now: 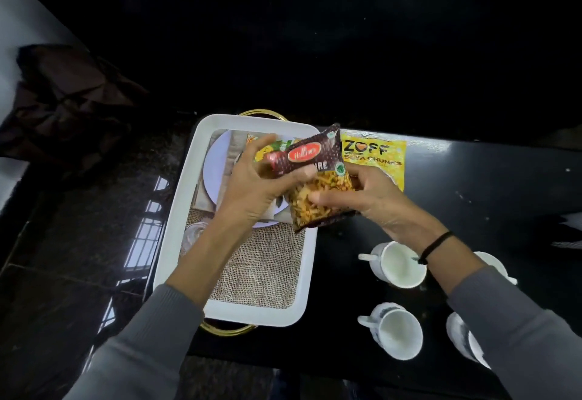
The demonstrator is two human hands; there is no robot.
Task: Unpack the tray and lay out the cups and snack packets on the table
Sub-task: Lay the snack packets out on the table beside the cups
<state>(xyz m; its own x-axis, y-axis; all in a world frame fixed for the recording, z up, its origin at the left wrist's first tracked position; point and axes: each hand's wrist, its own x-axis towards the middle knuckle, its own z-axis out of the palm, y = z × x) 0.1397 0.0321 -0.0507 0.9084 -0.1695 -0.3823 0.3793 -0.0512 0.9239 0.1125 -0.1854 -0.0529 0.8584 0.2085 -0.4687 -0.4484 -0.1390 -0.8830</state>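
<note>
A dark brown snack packet [318, 160] with a red logo is held in the air over the right rim of the white tray [176, 220]. My left hand [252, 185] grips its upper end and my right hand [362, 198] grips its lower end. Under my left hand a yellow-green packet [267, 149] still lies in the tray, partly hidden. A yellow packet [381, 157] lies flat on the black table to the right of the tray. Several white cups stand on the table at the right, among them a near cup [396, 333] and a far cup [400, 265].
The tray has gold handles and holds a white plate [217, 166] on a burlap liner [261, 273]. The black table [491, 179] ends just left of the tray. A dark cloth bundle [63, 100] lies at the far left on the floor.
</note>
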